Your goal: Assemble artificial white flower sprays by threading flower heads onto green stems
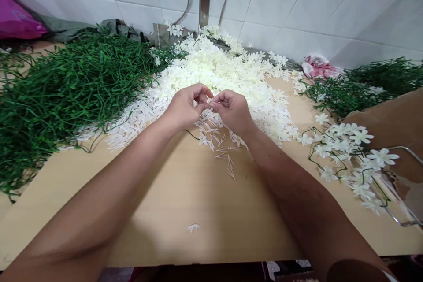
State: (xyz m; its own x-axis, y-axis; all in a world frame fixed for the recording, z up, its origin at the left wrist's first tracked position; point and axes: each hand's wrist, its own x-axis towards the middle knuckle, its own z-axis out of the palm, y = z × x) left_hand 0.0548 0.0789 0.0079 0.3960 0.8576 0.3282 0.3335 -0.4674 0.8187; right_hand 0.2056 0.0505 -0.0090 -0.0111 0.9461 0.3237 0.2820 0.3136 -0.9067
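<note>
My left hand [185, 106] and my right hand [234, 113] meet at the fingertips over the middle of the table. Both are closed in a pinch. A small whitish bit shows between the fingertips, too small and covered to name. Just below them a white artificial flower [204, 140] shows beside a thin green stem [191, 134]; whether it joins what I pinch I cannot tell. Behind my hands rises a big heap of white artificial flower heads [224, 64]. Several thin white forked pieces [229, 167] lie loose on the tabletop, nearest my right wrist.
Green plastic stems [79, 75] are piled at the left, with more stems [363, 88] at the far right. Assembled white flower sprays [357, 150] lie by brown cardboard [393, 123] and a metal wire [396, 220]. A tiled wall [280, 4] closes off the back.
</note>
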